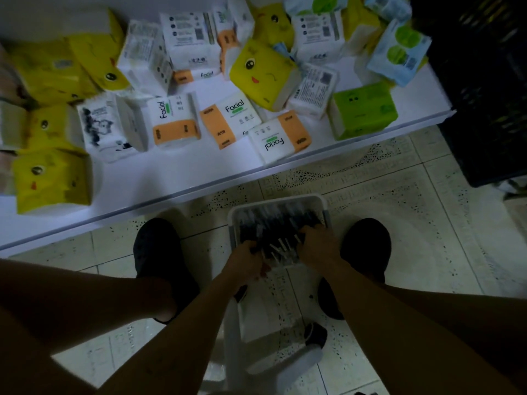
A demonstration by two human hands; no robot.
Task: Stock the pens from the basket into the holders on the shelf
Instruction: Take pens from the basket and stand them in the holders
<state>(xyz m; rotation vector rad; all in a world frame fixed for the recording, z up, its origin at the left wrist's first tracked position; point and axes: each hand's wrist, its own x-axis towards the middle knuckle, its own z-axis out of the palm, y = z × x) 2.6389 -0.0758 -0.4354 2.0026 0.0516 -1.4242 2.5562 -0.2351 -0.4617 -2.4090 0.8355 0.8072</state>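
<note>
From 6 o'clock, two bare forearms [182, 323] reach forward over a pale tiled floor [413, 238], passing above a blurred white plastic piece [288, 363] that cannot be made out. Just below centre both hands are down in a white basket [276, 199] standing on the floor. The left hand [245, 260] is at the basket's near left corner and the right hand [316, 246] at its near right side. Each has its fingers curled down into the heap of pens [279, 232] and holds a bunch of them, though dim light and blur hide how many. The pens are dark-bodied with pale ends and lie packed in the basket, running near to far. One dark shoe [159, 252] stands beside the basket at 8 o'clock and the other shoe [368, 246] at 4 o'clock. Beyond the basket, the front edge of a white shelf [171, 172] crosses from 9 o'clock up toward 2 o'clock. Tissue packs are scattered over the shelf. White and orange packs marked "Facial" [176, 121] lie near its front around 12 o'clock, and a yellow pack with a cartoon face [262, 72] lies tilted behind them. A green pack [362, 109] sits at 1 o'clock, with pale blue packs [399, 49] farther back. A black crate [484, 81] stands at 2 o'clock past the shelf's end.
</note>
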